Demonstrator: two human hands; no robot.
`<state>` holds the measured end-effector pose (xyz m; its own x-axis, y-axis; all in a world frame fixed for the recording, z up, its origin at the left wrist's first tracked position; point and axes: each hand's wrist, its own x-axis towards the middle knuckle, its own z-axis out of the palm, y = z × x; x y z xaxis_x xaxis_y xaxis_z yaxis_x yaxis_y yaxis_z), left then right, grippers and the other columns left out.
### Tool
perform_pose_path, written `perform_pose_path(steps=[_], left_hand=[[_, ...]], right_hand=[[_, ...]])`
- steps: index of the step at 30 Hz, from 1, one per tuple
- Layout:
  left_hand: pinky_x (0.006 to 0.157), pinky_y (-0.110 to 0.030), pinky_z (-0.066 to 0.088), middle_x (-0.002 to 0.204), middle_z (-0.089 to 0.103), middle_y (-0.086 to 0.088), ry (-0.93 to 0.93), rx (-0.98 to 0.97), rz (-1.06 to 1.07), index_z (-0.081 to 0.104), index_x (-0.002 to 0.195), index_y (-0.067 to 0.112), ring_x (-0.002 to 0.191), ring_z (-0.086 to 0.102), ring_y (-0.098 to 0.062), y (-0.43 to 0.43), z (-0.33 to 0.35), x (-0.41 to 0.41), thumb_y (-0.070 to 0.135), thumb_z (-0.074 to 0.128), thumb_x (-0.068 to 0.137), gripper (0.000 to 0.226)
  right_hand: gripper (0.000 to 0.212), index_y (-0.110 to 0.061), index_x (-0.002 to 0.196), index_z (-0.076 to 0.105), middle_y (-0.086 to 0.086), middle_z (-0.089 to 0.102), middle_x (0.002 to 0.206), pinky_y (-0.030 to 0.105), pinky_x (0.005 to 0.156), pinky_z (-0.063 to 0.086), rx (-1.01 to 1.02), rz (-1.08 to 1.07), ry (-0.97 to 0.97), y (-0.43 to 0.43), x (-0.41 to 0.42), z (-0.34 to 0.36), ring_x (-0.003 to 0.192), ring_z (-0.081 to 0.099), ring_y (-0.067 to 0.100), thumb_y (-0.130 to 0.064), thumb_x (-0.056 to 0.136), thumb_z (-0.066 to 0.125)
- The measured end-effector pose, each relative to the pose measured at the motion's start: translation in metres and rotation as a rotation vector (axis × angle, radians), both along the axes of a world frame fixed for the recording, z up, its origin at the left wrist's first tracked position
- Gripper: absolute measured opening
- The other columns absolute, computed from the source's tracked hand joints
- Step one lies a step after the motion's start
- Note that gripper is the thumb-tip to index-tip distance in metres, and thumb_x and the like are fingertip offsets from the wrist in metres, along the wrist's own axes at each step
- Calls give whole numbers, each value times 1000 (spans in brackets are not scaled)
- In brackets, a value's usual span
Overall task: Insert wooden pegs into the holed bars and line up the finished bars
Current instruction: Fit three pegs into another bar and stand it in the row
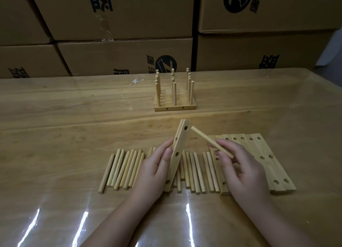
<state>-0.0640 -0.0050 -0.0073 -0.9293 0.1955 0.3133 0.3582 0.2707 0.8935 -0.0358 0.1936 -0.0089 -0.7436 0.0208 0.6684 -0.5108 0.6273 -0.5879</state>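
My left hand (153,171) grips a holed wooden bar (176,150), tilted up on its lower end with the three holes facing right. My right hand (242,165) pinches a wooden peg (207,141) whose far tip is at the bar's top hole, just touching or very near it. Several loose pegs (124,169) lie in a row on the table under and between my hands. Several empty holed bars (262,154) lie side by side at the right. Farther back, several finished bars (174,100) with upright pegs stand lined up together.
The wooden table (74,117) has a glossy cover with glare near the front edge. Stacked cardboard boxes (120,43) form a wall right behind the table's far edge.
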Motion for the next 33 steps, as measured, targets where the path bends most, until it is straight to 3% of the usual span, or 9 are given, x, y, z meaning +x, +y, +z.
perform_pose_path(steps=[3, 8, 11, 13, 16, 18, 24, 29, 33], left_hand=[[84, 2, 34, 112, 53, 48, 8, -14, -15, 50, 117, 49, 111, 48, 19, -1, -1, 0, 36, 40, 91, 30], [88, -3, 38, 112, 56, 44, -12, 56, -8, 54, 113, 51, 113, 51, 15, -1, -3, -2, 38, 44, 95, 24], [95, -21, 46, 115, 59, 37, -25, 89, -7, 60, 111, 56, 114, 55, 7, -1, -5, -4, 37, 45, 91, 31], [90, -33, 51, 113, 64, 28, -51, 114, -23, 58, 112, 61, 108, 62, -4, -1, -6, -3, 41, 47, 90, 31], [66, -25, 55, 88, 71, 9, -83, 168, -60, 57, 112, 62, 72, 68, -12, 0, -6, -1, 45, 49, 89, 29], [59, -21, 52, 75, 69, 3, -65, 171, -56, 57, 115, 60, 61, 65, -12, 0, -6, 0, 45, 47, 90, 31], [51, -18, 48, 62, 63, 5, -51, 123, -65, 54, 118, 59, 52, 57, -4, -2, -6, -1, 41, 43, 91, 35], [49, -16, 45, 84, 65, 5, -51, 98, -32, 56, 120, 54, 53, 56, -2, -3, -6, 1, 39, 44, 90, 35], [49, -14, 44, 83, 63, 5, -47, 80, -14, 56, 120, 51, 52, 55, -2, -2, -5, 2, 39, 44, 90, 35]], right_hand=[[31, -17, 119, 56, -5, 66, 99, 15, 70, 50, 62, -7, 5, -1, 0, 1, 87, 61, 2, -24, 90, 47], [30, -14, 119, 57, -5, 67, 102, 25, 67, 54, 58, 24, 7, 0, -1, 1, 88, 64, 5, -21, 91, 53], [33, -13, 121, 57, -5, 67, 104, 32, 65, 57, 56, 44, -10, -1, -1, 1, 89, 65, 8, -26, 92, 47], [34, -13, 121, 56, -6, 67, 104, 30, 66, 57, 66, 43, -11, -1, -2, 1, 89, 65, 7, -27, 92, 44], [34, -13, 120, 57, -9, 68, 101, 18, 68, 53, 83, 27, -5, 0, -3, 1, 88, 65, 2, -26, 92, 44], [34, -13, 119, 58, -9, 69, 95, 14, 67, 51, 82, 7, -4, 1, -3, 1, 83, 65, 1, -25, 91, 44], [32, -17, 119, 58, -8, 66, 83, 15, 63, 51, 39, -14, 1, 1, -4, 0, 71, 60, -3, -25, 91, 44], [29, -15, 118, 60, -9, 65, 81, 6, 63, 44, 39, -35, -4, 3, -5, -2, 68, 55, -9, -13, 90, 50], [29, -13, 116, 61, -9, 64, 79, 8, 60, 45, 38, -41, -1, 3, -6, -2, 66, 54, -8, -9, 89, 50]])
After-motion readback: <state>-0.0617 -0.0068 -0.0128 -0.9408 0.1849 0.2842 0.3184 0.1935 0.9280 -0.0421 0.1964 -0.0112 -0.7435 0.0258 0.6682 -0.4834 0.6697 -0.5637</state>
